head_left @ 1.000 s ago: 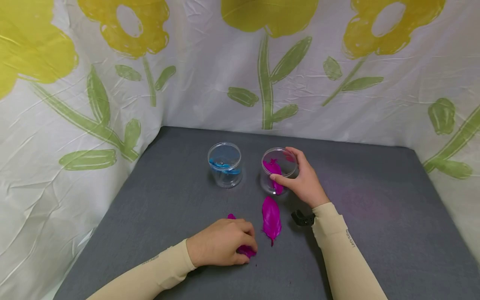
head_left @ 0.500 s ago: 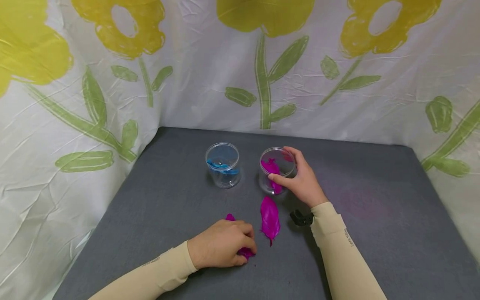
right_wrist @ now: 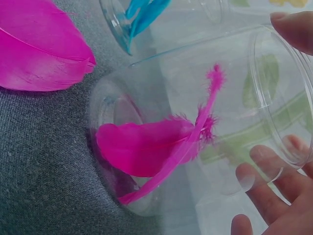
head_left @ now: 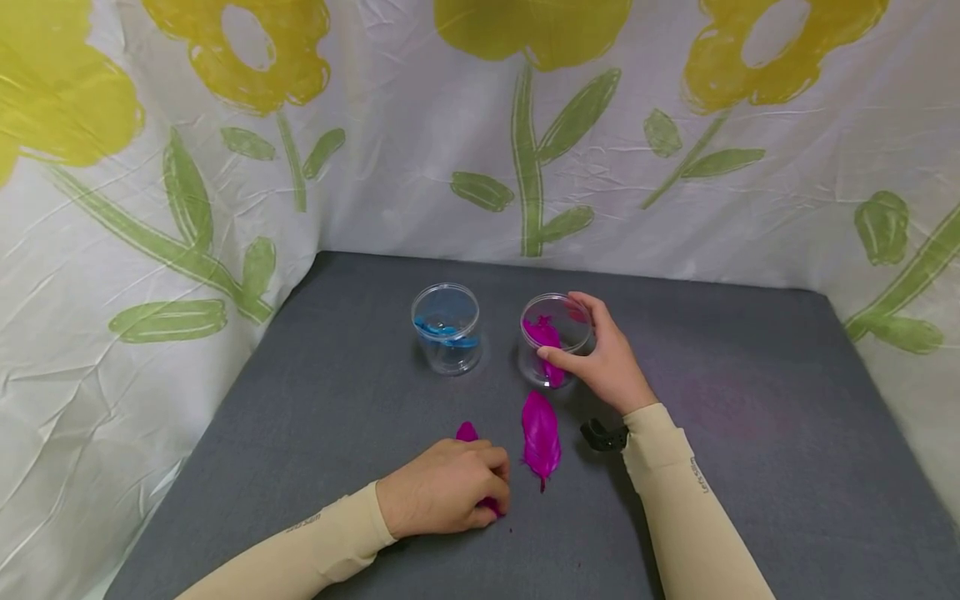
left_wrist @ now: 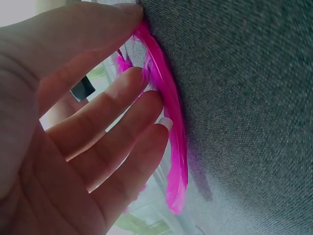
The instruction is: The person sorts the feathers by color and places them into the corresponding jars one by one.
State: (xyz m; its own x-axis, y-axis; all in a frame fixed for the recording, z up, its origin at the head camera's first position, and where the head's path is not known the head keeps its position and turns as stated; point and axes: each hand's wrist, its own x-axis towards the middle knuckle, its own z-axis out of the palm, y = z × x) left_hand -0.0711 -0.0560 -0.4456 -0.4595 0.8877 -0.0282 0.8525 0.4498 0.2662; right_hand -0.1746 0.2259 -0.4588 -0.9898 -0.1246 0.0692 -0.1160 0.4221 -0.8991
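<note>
My left hand (head_left: 446, 487) pinches the end of a magenta feather (left_wrist: 171, 117) between thumb and index finger, low over the grey tabletop. The other fingertips lie along the feather, and most of it is hidden under the hand in the head view. My right hand (head_left: 603, 354) grips a clear plastic jar (right_wrist: 181, 63) near its rim, thumb in front and fingers behind. Inside that upright jar are magenta feathers (right_wrist: 146, 147). Another magenta feather (head_left: 541, 437) lies flat on the table between the hands, just in front of the jar.
A second clear jar (head_left: 452, 358) stands left of the held one, with blue feathers (head_left: 446, 333) inside. A black wristband (head_left: 603, 435) is on the right wrist. White cloth (head_left: 390, 167) printed with yellow flowers hangs behind the grey table (head_left: 750, 467).
The left fingers have drawn in slightly on the feather, and a little more of its far tip shows. The right hand and both jars stay in place.
</note>
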